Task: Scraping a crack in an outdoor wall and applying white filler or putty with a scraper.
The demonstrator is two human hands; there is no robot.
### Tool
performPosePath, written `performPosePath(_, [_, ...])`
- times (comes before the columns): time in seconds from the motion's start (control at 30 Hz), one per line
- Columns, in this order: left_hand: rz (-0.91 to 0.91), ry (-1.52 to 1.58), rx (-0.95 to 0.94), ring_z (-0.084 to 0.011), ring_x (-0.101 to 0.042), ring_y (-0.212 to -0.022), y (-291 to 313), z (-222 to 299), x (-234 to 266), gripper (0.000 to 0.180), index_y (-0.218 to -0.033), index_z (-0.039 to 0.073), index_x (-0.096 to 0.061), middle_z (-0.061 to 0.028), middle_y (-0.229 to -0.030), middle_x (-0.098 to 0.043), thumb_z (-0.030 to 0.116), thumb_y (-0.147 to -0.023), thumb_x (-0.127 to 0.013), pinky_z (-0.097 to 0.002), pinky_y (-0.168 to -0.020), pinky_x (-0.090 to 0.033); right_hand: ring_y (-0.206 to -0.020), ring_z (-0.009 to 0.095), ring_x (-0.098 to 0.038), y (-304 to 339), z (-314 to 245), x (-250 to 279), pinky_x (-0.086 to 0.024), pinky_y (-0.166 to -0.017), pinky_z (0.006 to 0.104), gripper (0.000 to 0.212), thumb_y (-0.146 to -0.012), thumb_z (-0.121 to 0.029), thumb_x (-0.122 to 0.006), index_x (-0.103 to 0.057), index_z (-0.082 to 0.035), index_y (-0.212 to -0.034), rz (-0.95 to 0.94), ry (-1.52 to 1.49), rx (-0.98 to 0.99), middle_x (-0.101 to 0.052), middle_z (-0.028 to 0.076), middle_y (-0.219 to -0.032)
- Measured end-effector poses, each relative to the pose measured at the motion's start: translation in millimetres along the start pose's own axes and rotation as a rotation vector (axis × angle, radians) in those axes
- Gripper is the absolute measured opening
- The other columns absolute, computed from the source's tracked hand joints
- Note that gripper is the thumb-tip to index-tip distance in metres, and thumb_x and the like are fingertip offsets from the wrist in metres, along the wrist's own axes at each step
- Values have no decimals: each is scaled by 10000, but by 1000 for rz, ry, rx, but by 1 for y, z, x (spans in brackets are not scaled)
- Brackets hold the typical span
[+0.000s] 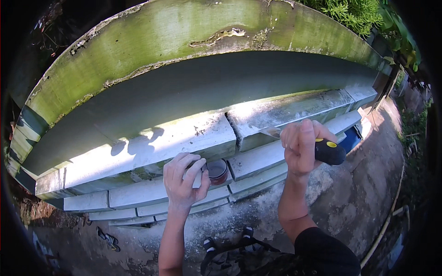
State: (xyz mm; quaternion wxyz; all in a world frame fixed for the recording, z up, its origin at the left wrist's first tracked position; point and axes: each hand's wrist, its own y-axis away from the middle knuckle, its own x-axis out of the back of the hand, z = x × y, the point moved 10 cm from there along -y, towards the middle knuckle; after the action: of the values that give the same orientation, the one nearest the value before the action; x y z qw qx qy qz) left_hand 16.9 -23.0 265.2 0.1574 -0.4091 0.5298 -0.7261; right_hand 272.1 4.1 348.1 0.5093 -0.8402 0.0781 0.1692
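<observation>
My right hand (301, 145) is closed round the black-and-yellow handle of a putty knife (329, 152). Its thin metal blade points left, over the edge of the upper ledge (290, 110). Pale dust coats my left hand (183, 177), raised in front of the lower ledges with its fingers curled in and the thumb a little apart. Something small and dark shows at its fingertips, too little to name. Close beside the thumb is a small reddish round can (218, 172) with an open top; part of its left side is hidden by the hand.
Behind the ledges rises a curved wall with a mossy, cracked green rim (161, 27). A dark gap splits the upper ledge. Sandals (108, 239) lie on the concrete ground at lower left. A blue object (351, 139) stands at the right; a pipe (384, 230) runs along the ground there.
</observation>
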Motion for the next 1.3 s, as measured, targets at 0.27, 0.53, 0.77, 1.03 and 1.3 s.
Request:
performPosePath(0.27, [-121, 2, 230, -335, -517, -1264, 104, 0, -89, 527, -1259, 160, -617, -112, -1345, -561, 221, -764, -789, -460, -1016, -385, -415, 71, -423, -2, -12, 11, -310, -411, 257, 428, -966, -15, -560, -413, -54, -567, 21, -40, 14, -479, 2, -491])
performPosePath(0.53, [-101, 104, 378, -447, -483, -1299, 147, -42, -121, 681, -1302, 101, -558, -291, -1448, -417, 312, -733, -867, -528, -1036, -439, -417, 67, -398, -2, 3, 17, -286, -418, 256, 450, -954, -39, -604, -403, -82, -554, 80, -6, 12, -463, -22, -492])
performPosePath(0.77, [-30, 135, 332, -497, -617, -1118, 160, -62, -117, 629, -1136, 67, -452, -332, -1321, -503, 241, -719, -889, -499, -897, -560, -414, 64, -399, 18, -20, 33, -331, -399, 261, 412, -980, -22, -533, -398, -67, -593, 132, -62, 55, -440, -1, -486])
performPosePath(1.03, [-24, 220, 179, -470, -573, -1200, 177, -94, -88, 816, -1220, 81, -386, -326, -1308, -510, 278, -664, -950, -494, -969, -521, -391, 75, -369, -3, -16, 27, -302, -396, 271, 414, -971, -21, -533, -406, -58, -579, 122, -64, 62, -405, -12, -477])
performPosePath(1.3, [-301, 362, 468, -402, -517, -1284, 198, -128, -117, 1199, -1451, -48, -199, -307, -1384, -449, 369, -624, -960, -470, -1079, -444, -426, 58, -336, 2, -2, 20, -228, -429, 291, 455, -912, -16, -635, -374, -43, -539, 200, 60, 6, -401, -17, -462])
